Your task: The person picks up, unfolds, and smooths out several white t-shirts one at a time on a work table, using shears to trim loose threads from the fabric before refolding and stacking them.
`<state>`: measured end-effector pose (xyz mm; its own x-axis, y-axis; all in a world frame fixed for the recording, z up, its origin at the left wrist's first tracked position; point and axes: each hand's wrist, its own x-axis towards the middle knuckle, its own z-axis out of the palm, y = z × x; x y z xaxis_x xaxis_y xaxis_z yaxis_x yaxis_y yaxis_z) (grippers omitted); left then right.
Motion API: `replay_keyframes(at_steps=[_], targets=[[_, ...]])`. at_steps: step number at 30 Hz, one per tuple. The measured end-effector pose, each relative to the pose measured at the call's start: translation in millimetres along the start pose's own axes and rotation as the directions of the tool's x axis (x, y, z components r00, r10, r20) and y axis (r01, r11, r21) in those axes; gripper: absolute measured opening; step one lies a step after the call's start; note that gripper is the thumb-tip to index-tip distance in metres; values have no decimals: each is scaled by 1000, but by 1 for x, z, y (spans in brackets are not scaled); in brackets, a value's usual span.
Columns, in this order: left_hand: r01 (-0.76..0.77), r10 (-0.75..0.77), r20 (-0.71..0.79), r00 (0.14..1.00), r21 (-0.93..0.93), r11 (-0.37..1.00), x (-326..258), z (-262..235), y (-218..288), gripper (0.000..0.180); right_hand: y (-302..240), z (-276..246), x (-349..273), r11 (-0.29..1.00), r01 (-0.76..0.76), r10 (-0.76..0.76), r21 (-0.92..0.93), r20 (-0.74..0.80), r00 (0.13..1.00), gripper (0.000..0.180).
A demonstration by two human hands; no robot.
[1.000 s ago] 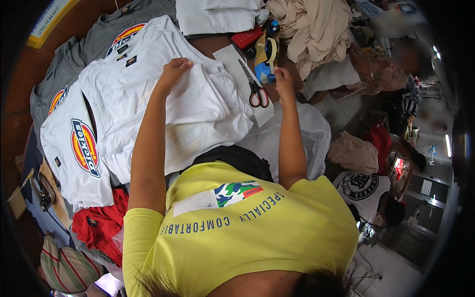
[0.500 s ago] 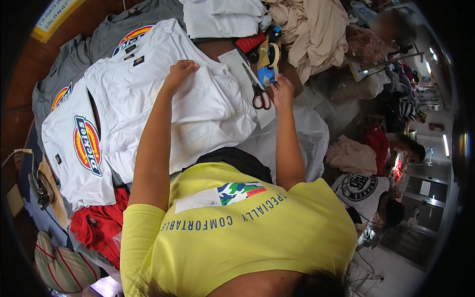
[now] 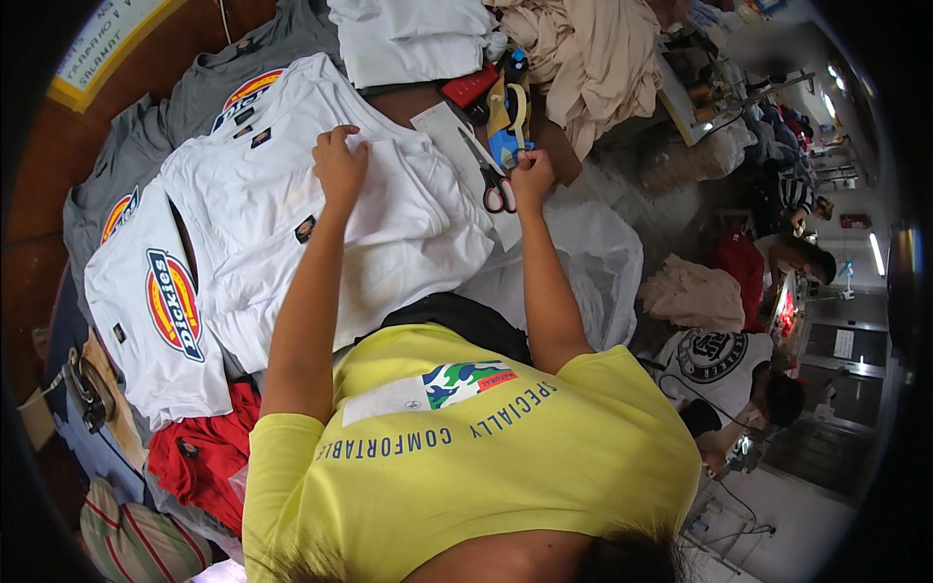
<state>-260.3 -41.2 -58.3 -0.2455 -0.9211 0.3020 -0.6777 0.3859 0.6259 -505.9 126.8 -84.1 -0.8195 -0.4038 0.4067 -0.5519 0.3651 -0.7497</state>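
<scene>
A white T-shirt lies spread on top of a pile of shirts in front of me. My left hand rests on its upper part with the fingers curled into the fabric near the collar. My right hand is closed into a fist at the shirt's right side. It sits just right of red-handled scissors that lie on a white sheet. I cannot make out what the right fingers pinch. My yellow shirt hides the near edge of the pile.
More white shirts with oval prints and grey ones lie to the left, and red cloth near me. A beige heap and a blue tape dispenser lie beyond. A clear plastic bag is on the right, where other people sit.
My right hand has shifted a little left, closer to the scissors. My left hand stays on the white T-shirt in about the same place.
</scene>
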Motion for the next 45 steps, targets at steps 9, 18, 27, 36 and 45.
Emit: replay_keyframes(at_steps=[9,18,27,36,45], targets=[[101,-99,143,985,-10,995,-46,12,41,55,7,-7,-27,981,129,-132,143,8,991,12],[405,-213,450,867,-386,829,-35,-4,7,27,-77,12,-52,718,-370,-171,590,664,728,51],[696,-222,660,718,-692,190,-65,-89,27,25,-137,47,-40,636,-414,-410,651,740,533,54],[770,-184,749,637,-611,182,-101,-133,43,17,-194,51,-50,680,-200,-571,705,681,459,42],[603,-237,556,797,-758,249,-118,-148,58,20,-252,34,-49,626,0,-663,779,533,526,41]])
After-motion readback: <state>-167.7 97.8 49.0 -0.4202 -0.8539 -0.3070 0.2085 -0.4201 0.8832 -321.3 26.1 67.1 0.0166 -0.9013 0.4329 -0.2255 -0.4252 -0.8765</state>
